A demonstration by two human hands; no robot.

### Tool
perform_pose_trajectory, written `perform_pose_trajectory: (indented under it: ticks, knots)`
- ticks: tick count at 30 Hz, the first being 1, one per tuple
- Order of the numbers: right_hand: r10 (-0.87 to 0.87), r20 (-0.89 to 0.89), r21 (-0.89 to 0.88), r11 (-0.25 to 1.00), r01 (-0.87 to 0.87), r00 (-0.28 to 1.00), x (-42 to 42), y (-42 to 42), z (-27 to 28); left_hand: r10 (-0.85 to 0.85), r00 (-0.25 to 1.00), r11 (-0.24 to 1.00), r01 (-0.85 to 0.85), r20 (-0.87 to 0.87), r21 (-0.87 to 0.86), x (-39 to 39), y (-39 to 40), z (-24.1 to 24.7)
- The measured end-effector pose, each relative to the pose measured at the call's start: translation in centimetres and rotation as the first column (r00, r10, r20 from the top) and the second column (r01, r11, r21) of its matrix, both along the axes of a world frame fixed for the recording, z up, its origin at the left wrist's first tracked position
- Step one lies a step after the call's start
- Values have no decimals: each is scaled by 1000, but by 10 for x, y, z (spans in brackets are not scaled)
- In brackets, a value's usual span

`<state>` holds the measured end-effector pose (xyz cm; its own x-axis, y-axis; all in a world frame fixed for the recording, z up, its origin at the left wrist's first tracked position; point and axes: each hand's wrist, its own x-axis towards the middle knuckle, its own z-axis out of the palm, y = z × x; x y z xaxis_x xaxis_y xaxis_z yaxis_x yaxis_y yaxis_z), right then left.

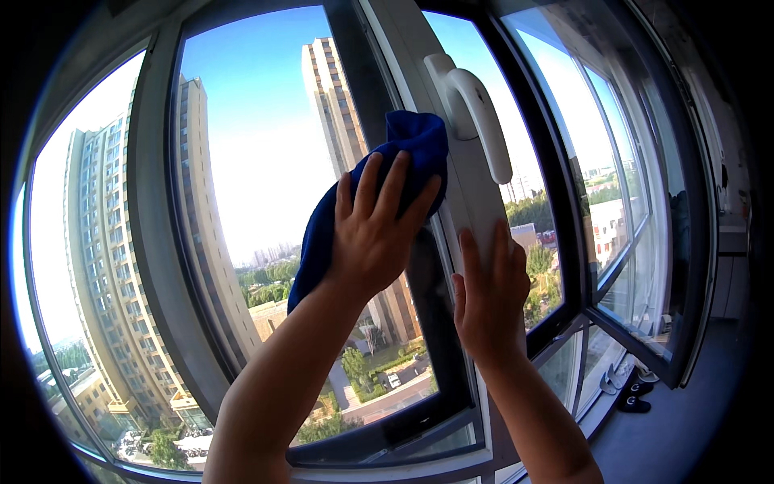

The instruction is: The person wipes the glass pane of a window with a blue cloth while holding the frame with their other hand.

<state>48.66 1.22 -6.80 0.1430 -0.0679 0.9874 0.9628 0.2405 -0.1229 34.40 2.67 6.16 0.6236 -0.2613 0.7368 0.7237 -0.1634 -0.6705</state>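
My left hand [375, 242] lies spread over a dark blue cloth [417, 136], pressing it at the right side of a window pane [260, 139] and its dark frame edge. The cloth hangs down behind my wrist, and its upper end is bunched by the white frame post [444, 175]. On that post, below the white window handle [484, 124], rests my right hand [493, 290], with its fingers pointing up and nothing visible in it. Part of the post is hidden behind this hand.
To the right, a dark-framed window sash [671, 357] stands swung inward. Several shoes [635, 404] lie on the grey floor [677, 435] below it. A pale cabinet [730, 278] is at the far right. Tall buildings [103, 260] show outside through the glass.
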Motion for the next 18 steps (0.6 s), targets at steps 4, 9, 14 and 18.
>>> perform_pose_trajectory:
  ticks: [4,9,14,18]
  knots:
    - [28,-10,-14,999,-28,1000,0,0,-1,20,984,995,-37,180,92,-44,8,32]
    - [27,-16,4,1000,-27,1000,-4,-2,0,15,637,998,-52,771,24,-80,13,122]
    - [21,-12,-19,1000,-21,1000,-8,2,-1,16,798,999,14,602,-46,-23,13,99]
    - [0,-24,-48,999,-1,1000,-2,-4,3,-3,989,995,19,148,-101,8,-6,42]
